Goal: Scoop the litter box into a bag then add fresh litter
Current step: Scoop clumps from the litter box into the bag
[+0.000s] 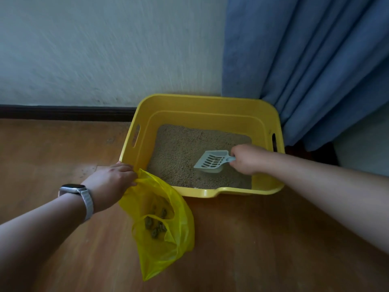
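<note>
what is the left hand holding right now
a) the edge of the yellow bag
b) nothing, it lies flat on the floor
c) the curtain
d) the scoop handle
a: the left hand pinches the top edge of the yellow bag beside the near left corner of the litter box, while the right hand grips the scoop over the litter.

Blue curtain (311, 60), pale wall (94, 49), wooden floor (242, 239).
</note>
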